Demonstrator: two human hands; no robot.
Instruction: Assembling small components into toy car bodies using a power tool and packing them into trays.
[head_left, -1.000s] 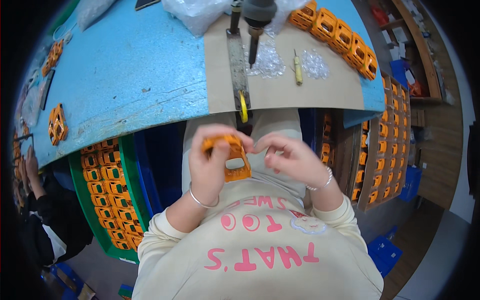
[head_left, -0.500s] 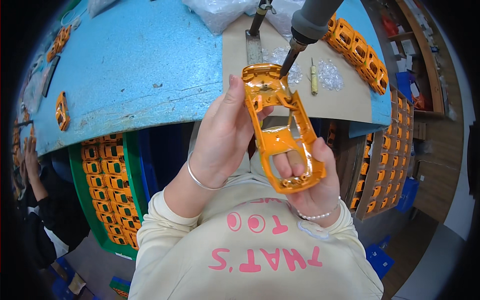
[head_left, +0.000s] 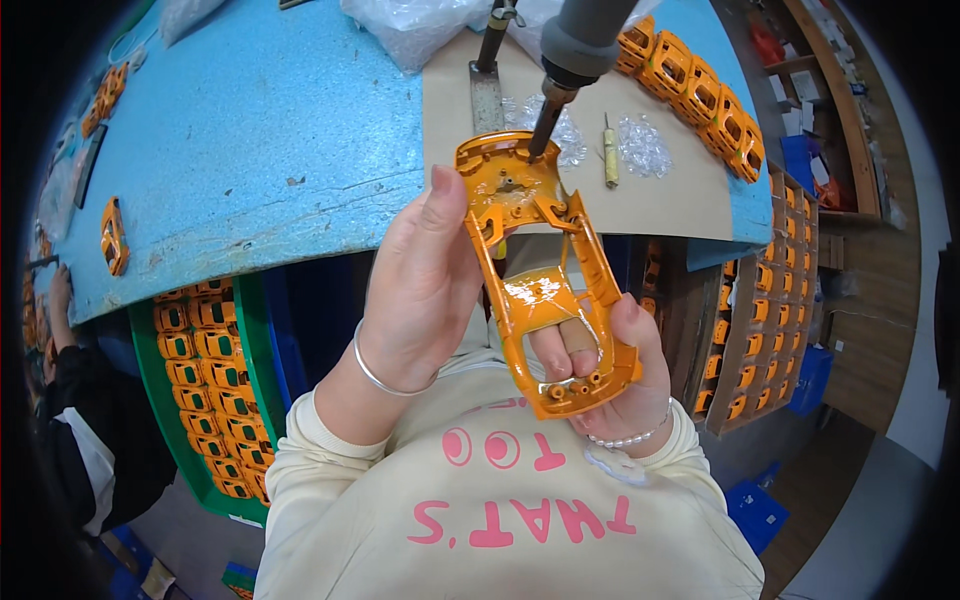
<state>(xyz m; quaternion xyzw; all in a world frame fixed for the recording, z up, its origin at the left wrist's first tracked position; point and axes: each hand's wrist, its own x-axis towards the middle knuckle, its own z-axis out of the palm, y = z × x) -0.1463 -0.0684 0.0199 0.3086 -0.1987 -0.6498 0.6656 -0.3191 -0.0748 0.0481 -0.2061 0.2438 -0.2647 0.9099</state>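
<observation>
An orange toy car body shell (head_left: pixel 535 292), its hollow inside facing up, is held between my two hands. My left hand (head_left: pixel 425 270) grips its left side near the far end, thumb on the edge. My right hand (head_left: pixel 635 370) holds the near right end, with fingertips showing through the window opening. Over the far end of the shell stands a hot-tip tool like a soldering iron (head_left: pixel 575 60), mounted with its dark tip pointing down. The tip meets or nearly meets the inside of the shell's far right corner; I cannot tell which.
On brown board (head_left: pixel 660 205) lie small clear plastic parts (head_left: pixel 645 147) and a thin yellow-handled tool (head_left: pixel 610 160). More orange shells (head_left: pixel 700 95) line the far right. A green crate (head_left: pixel 255 350) and a divided carton (head_left: pixel 765 330) hold several shells. Another person's arm (head_left: pixel 62 310) is at far left.
The view has shifted slightly, so the bench and tool appear further left. The shell remains in both hands under the tip, its near end a little lower in view.
</observation>
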